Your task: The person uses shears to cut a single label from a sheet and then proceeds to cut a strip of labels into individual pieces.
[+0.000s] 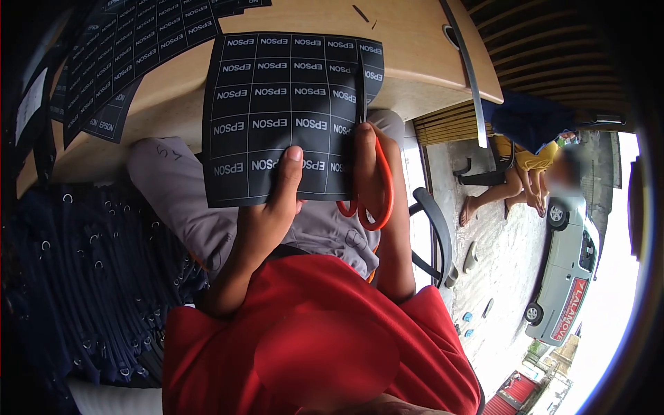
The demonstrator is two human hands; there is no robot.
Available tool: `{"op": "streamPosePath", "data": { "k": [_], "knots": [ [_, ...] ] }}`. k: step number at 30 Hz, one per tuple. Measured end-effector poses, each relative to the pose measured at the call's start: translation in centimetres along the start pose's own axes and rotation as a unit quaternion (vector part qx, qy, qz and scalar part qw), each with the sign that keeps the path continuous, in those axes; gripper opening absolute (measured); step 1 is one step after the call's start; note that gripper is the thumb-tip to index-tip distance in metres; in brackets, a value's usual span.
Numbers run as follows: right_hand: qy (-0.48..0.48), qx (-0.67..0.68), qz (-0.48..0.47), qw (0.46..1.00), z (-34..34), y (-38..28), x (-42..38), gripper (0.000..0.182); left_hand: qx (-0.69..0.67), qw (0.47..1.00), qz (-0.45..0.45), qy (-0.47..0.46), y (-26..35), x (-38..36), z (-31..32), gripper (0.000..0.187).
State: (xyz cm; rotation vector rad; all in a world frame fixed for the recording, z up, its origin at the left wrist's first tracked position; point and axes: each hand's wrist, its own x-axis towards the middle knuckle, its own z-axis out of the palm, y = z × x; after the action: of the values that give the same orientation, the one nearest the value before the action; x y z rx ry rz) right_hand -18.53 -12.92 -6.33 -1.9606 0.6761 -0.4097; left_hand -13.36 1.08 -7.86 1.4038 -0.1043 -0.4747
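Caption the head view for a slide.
Left hand holds a black EPSON label sheet while right hand works orange scissors.

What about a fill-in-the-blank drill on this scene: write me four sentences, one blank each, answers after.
1. The left hand holds a black sheet printed again and again with the word ____.
2. The right hand grips scissors whose handles are ____ in colour.
3. The scissors cut along the sheet's ____ edge.
4. More printed sheets lie on a ____ desk.

Missing words: EPSON; orange; right; wooden
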Motion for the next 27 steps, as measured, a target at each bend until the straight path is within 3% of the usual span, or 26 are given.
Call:
{"op": "streamPosePath", "data": {
  "k": [8,10,12,15,18,20,27],
  "knots": [
    [-0.005,-0.015,0.015,1.000,0.3,0.0,0.1,0.041,0.000,1.000,0.006,-0.005,-0.5,0.1,-0.5,0.017],
    [0.000,-0.009,0.039,0.999,0.4,-0.4,0.1,0.041,0.029,0.994,0.091,-0.062,-1.2,0.3,-1.1,0.029],
    [-0.008,-0.019,0.041,0.999,0.4,-0.1,0.1,0.042,0.018,0.997,0.066,-0.036,-0.9,0.2,-0.8,0.025],
    [0.003,-0.036,0.031,0.999,0.4,-0.3,0.1,0.042,0.009,0.992,0.121,-0.029,-1.1,0.3,-0.7,0.022],
    [0.000,-0.037,0.032,0.999,0.3,-0.4,0.0,0.042,0.007,0.996,0.081,-0.040,-1.1,0.4,-1.0,0.021],
    [-0.004,-0.035,0.044,0.998,0.3,-0.7,-0.1,0.042,0.027,0.990,0.134,-0.039,-1.2,0.4,-1.0,0.021],
    [-0.010,-0.035,0.048,0.998,0.2,-0.5,0.0,0.043,-0.002,0.990,0.143,-0.008,-0.8,0.2,-0.5,0.019]
  ]
}}
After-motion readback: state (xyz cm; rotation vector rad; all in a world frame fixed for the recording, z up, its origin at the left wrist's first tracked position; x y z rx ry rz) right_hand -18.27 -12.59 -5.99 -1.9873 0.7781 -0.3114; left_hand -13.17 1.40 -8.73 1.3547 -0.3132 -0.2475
